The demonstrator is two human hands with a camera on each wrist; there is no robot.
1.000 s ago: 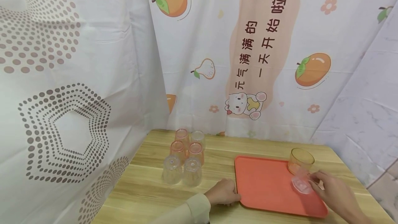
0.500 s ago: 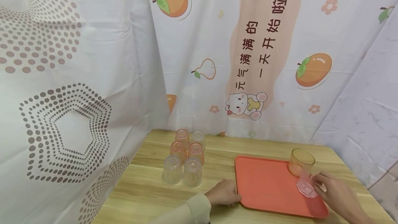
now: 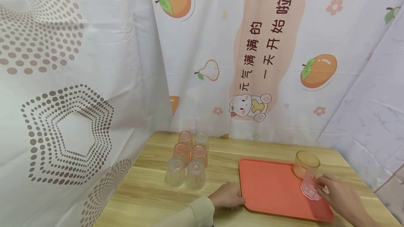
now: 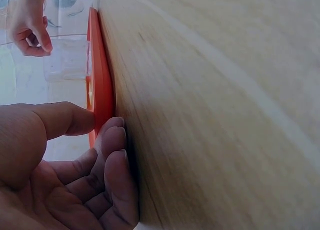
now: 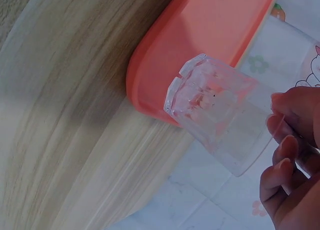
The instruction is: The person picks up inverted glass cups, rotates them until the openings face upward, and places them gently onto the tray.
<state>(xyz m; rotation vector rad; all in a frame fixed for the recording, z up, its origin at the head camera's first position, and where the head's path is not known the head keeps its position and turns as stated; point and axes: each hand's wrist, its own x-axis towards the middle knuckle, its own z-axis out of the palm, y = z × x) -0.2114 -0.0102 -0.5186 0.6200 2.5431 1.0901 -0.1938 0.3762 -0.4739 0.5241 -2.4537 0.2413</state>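
My right hand (image 3: pixel 339 193) pinches a clear faceted tumbler (image 5: pixel 215 109) by its rim between thumb and fingers. In the right wrist view the tumbler's thick base points toward the red tray (image 5: pixel 210 29). From the head view the tumbler (image 3: pixel 310 188) overlaps the tray's right part, just in front of an amber glass bowl (image 3: pixel 306 164) at the back right corner. My left hand (image 3: pixel 226 195) holds the tray's left edge near its front corner. In the left wrist view the thumb (image 4: pixel 70 119) presses on the red rim (image 4: pixel 103 84), with curled fingertips (image 4: pixel 114 140) on the table side.
To the left on the wooden table (image 3: pixel 221 164) several upside-down tumblers stand in a close group, some clear (image 3: pixel 195 176) and some pink (image 3: pixel 199 156). A printed cloth (image 3: pixel 205 97) hangs behind the table, and a dotted curtain (image 3: pixel 79 132) hangs at the left.
My right hand has shifted the tumbler slightly to the right over the tray, mostly in the first half second. The left hand has stayed at the tray's edge.
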